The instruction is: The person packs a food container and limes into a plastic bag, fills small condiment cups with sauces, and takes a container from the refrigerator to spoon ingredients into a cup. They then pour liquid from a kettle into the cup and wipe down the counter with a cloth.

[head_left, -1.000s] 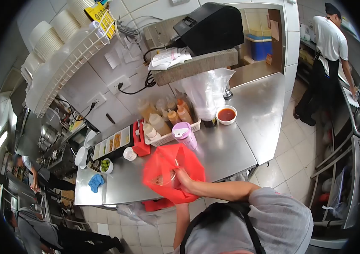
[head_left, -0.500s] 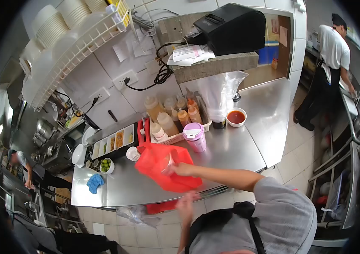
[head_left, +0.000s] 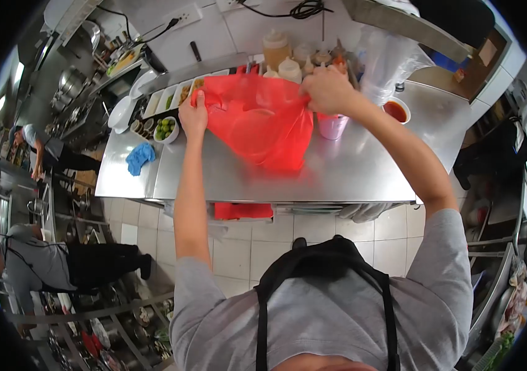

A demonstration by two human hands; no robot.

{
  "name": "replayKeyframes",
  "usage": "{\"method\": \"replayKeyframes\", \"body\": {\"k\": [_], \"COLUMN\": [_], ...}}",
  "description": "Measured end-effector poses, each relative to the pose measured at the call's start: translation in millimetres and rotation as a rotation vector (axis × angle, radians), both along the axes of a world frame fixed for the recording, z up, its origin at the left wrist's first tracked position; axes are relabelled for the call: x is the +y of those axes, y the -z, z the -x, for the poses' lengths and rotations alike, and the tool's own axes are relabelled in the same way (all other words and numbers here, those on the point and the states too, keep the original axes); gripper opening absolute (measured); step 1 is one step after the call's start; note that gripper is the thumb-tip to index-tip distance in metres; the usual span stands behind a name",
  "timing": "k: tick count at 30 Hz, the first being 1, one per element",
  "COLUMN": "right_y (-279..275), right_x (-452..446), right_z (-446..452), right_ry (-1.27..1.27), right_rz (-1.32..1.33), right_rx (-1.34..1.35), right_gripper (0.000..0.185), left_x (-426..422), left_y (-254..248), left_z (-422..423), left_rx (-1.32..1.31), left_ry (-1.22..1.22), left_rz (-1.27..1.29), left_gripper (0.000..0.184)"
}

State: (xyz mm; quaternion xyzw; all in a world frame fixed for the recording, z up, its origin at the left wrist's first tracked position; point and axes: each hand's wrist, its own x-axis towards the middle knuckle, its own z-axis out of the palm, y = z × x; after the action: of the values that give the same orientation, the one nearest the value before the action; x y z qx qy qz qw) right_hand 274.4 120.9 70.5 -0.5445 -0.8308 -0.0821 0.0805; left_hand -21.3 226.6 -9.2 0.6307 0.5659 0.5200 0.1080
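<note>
A red plastic bag [head_left: 263, 133] is stretched between my two hands above the steel counter. My left hand [head_left: 194, 115] is closed on its upper left corner, thumb on top. Gripping the upper right corner is my right hand [head_left: 332, 91], fingers bent round the plastic. A round container outline shows faintly through the bag, and its bottom edge is blurred by motion. Just below my right hand, partly hidden by the bag, stands a pink cup [head_left: 332, 127].
On the steel counter [head_left: 362, 173] are a bowl of green limes [head_left: 165, 129], a blue cloth [head_left: 140, 159], a bowl of red sauce [head_left: 396, 110] and sauce bottles [head_left: 276, 51]. Clear plastic bags [head_left: 390, 65] hang at the back right. Other people work at left and right.
My left hand has come up from below the counter edge onto the bag's left corner. My right hand has moved up and right, and the bag is now spread upright between both.
</note>
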Motion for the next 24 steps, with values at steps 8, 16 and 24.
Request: {"method": "replayKeyframes", "body": {"k": [8,16,24], "right_y": [-10.7,-5.6,-16.2], "right_x": [-29.1,-50.0,-33.6], "right_z": [17.0,-14.5,16.5], "right_ry": [-0.140,-0.104,-0.060], "right_rz": [-0.212,0.002,0.184], "right_rx": [0.498,0.935,0.916], "right_gripper": [0.024,0.024,0.030], "left_x": [-66.9,-256.5,-189.7], "left_y": [2.3,324.0,339.1], "left_z": [41.1,113.1,87.6], "left_rx": [-0.309,-1.405,-1.995], "left_ry": [0.091,-0.355,0.247], "left_rz": [-0.358,0.711,0.459], "left_gripper": [0.034,0.088,0.068]}}
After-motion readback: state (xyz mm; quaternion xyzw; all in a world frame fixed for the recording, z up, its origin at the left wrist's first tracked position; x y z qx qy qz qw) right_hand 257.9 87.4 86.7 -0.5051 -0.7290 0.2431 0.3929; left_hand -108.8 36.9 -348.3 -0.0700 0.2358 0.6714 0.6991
